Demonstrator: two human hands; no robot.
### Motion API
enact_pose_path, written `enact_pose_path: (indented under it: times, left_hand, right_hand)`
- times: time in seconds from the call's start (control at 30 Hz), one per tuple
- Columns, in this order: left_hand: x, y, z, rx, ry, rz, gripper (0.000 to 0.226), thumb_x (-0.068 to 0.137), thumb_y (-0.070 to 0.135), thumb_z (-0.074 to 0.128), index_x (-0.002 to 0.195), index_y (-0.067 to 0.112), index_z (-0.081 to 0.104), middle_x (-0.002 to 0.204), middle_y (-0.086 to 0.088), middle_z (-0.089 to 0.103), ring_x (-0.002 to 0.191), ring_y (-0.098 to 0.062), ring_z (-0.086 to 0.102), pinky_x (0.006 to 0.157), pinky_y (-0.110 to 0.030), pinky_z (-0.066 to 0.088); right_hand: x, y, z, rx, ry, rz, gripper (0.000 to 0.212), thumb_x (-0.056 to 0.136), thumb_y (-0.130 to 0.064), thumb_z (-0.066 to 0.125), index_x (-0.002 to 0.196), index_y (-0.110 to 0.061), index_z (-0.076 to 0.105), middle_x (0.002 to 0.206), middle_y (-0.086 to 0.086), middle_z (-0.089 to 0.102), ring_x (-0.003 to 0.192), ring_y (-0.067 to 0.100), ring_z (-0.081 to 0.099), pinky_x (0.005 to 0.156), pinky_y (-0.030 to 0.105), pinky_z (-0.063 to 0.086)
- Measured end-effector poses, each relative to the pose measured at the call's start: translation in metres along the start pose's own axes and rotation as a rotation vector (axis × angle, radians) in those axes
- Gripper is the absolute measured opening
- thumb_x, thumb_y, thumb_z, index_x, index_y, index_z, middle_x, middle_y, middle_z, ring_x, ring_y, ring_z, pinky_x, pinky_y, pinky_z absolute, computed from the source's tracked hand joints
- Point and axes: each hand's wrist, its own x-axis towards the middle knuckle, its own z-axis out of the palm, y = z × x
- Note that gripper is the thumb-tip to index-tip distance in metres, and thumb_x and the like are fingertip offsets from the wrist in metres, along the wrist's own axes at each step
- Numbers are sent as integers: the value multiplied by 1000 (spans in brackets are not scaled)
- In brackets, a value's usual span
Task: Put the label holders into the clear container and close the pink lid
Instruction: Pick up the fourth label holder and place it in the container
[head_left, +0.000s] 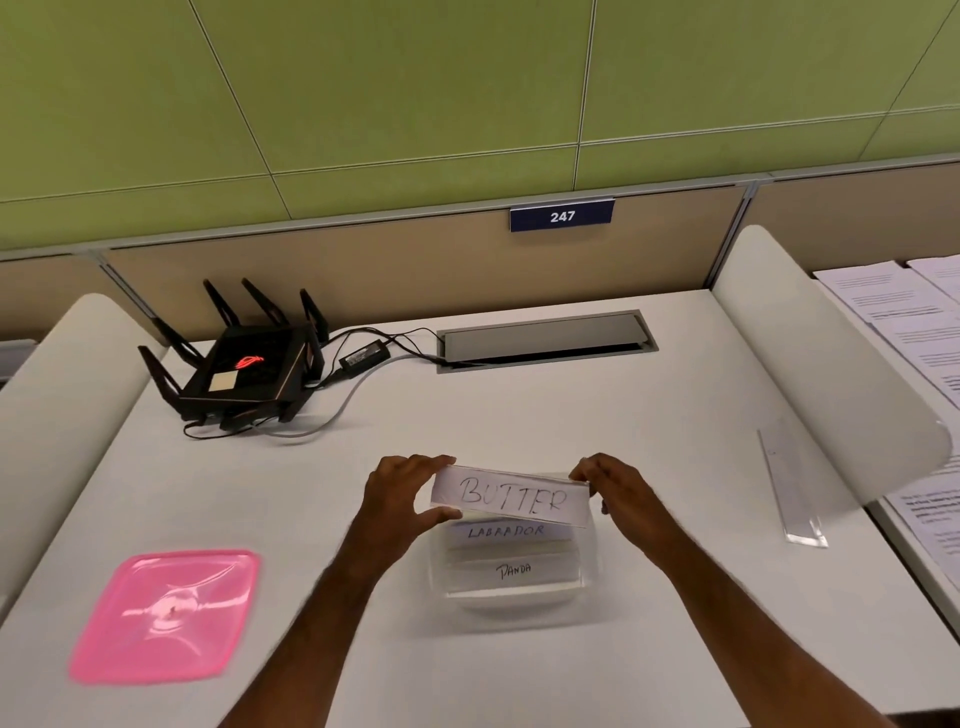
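Note:
A label holder marked "BUTTER" hangs just above the far edge of the clear container. My left hand pinches its left end and my right hand pinches its right end. Inside the container lie two label holders, one marked "LABRADOR" and one marked "PANDA". The pink lid lies flat on the desk to the left of the container. One more clear label holder lies on the desk at the right.
A black router with antennas and cables sits at the back left. A grey cable hatch is set in the desk at the back. White curved dividers flank the desk, with printed papers beyond the right one.

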Motion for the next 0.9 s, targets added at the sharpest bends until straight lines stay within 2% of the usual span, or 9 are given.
enact_pose_path:
  times: [0.1, 0.17, 0.2, 0.3, 0.37, 0.6, 0.9]
  left_hand:
    - [-8, 2, 4, -5, 10, -33, 69, 75, 66, 70, 136, 39, 53, 124, 24, 58, 106, -8, 43, 91, -28, 38]
    - [-12, 3, 5, -15, 22, -53, 69, 74, 65, 71, 135, 36, 55, 122, 22, 61, 105, -10, 45, 90, -29, 40]
    - [-14, 3, 5, -22, 25, -62, 69, 74, 65, 72, 134, 35, 56, 120, 21, 62, 105, -11, 45, 90, -30, 41]
    - [-20, 6, 6, -41, 33, -82, 69, 74, 63, 73, 134, 34, 56, 117, 20, 62, 105, -10, 45, 90, -27, 42]
    - [-23, 8, 6, -51, 35, -94, 69, 74, 64, 73, 133, 34, 57, 114, 21, 62, 104, -9, 44, 90, -27, 41]
    - [-30, 10, 7, -49, 29, -112, 68, 71, 65, 74, 130, 33, 60, 108, 21, 64, 101, -11, 49, 88, -27, 39]
    - [-31, 12, 6, -87, 12, -133, 67, 72, 58, 79, 131, 32, 60, 110, 19, 63, 103, -11, 46, 91, -31, 44]
  right_hand:
    - [-5, 6, -2, -69, -43, -54, 29, 108, -39, 42, 101, -29, 69, 101, -10, 73, 93, 6, 66, 71, 28, 45]
    - [-8, 11, -5, -88, -78, -79, 17, 103, -43, 53, 114, -38, 65, 107, -16, 70, 105, 7, 65, 77, 27, 49]
    - [-11, 13, -7, -104, -96, -96, 24, 97, -45, 63, 120, -43, 62, 111, -19, 69, 109, 5, 64, 79, 27, 52]
    - [-18, 15, -10, -219, -168, -177, 65, 81, -48, 81, 137, -50, 49, 130, -25, 62, 121, -1, 57, 83, 24, 56]
    - [-21, 15, -10, -273, -187, -213, 71, 81, -45, 83, 141, -51, 45, 136, -27, 57, 123, 0, 56, 84, 23, 55]
    - [-20, 20, -8, -270, -168, -252, 61, 88, -29, 79, 141, -38, 51, 140, -15, 57, 121, 6, 57, 78, 27, 56]
    - [-19, 23, -5, -255, -148, -212, 60, 86, -26, 80, 138, -42, 53, 138, -16, 58, 120, 7, 58, 75, 29, 53]
